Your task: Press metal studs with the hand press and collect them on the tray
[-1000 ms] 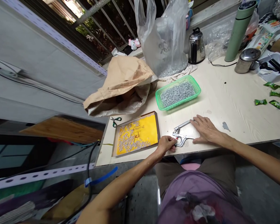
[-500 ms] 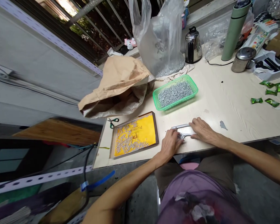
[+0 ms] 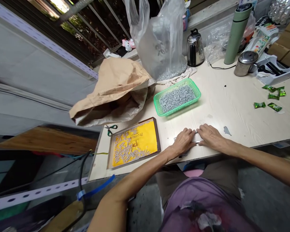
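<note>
Near the table's front edge lies a flat grey metal frame (image 3: pixel 197 138) with two long bars; its exact kind I cannot tell. My left hand (image 3: pixel 184 141) is closed over its left part, fingers curled down and hiding most of it. At its right end, my right hand (image 3: pixel 209 138) grips the frame with bent fingers and thumb. Only a short stretch of the frame shows between the hands. To the left, a shallow tray (image 3: pixel 157 133) with a yellow lining holds many small metal pins (image 3: pixel 127 149). Behind the hands stands a green plastic basket (image 3: pixel 157 108) full of similar pins.
Green-handled scissors (image 3: pixel 110 129) lie left of the tray. A brown paper bag (image 3: pixel 120 74), a plastic bag (image 3: pixel 159 48) and a steel kettle (image 3: pixel 195 48) stand behind. To the right are a green flask (image 3: pixel 236 35), a metal cup (image 3: pixel 245 62), wrapped sweets (image 3: pixel 273 96) and a grey scrap (image 3: pixel 227 130).
My left hand has slid right along the frame, closer to my right hand, and now covers more of it. My right hand keeps its grip. The view has shifted slightly.
</note>
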`<state>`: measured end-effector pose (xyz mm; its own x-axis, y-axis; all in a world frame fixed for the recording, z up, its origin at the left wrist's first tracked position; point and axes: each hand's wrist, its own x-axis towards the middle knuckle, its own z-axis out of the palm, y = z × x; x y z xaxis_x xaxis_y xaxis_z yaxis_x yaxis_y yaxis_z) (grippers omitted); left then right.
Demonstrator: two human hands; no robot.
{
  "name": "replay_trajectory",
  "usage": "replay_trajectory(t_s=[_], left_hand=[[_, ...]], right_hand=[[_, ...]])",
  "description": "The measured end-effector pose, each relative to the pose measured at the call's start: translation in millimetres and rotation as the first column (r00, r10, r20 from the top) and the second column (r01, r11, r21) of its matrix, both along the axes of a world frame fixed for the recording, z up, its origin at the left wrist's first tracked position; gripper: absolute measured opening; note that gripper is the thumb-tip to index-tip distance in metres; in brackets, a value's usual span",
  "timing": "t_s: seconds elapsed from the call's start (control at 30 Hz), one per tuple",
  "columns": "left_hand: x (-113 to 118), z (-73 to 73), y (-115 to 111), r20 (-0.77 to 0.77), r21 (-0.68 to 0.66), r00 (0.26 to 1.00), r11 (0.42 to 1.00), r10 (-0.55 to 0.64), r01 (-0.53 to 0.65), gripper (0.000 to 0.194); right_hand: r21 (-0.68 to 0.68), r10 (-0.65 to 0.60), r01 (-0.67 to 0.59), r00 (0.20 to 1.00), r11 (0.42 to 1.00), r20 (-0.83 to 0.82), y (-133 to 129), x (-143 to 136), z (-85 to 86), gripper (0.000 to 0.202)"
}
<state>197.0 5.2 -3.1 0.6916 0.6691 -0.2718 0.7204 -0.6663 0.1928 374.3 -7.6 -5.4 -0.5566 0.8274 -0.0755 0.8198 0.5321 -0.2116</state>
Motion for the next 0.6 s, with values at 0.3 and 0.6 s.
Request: replay_trajectory(t_s=[0.3,0.6], left_hand=[[-1.2,-7.8,13.2,0.054,-0.017,0.999,1.0,0.007,-0.006,0.014],[-8.4,-42.6,-36.8,0.444,0.165,0.896,0.983,-0.003,-0.078,0.037]], right_hand=[[0.07,0.088,-0.081,0.99,0.994,-0.108,7.3,3.9,-16.2,0.013],[0.086,0.018,-0.007,0.992,0.996,-0.122,30.5,21.5,-14.7,0.018]])
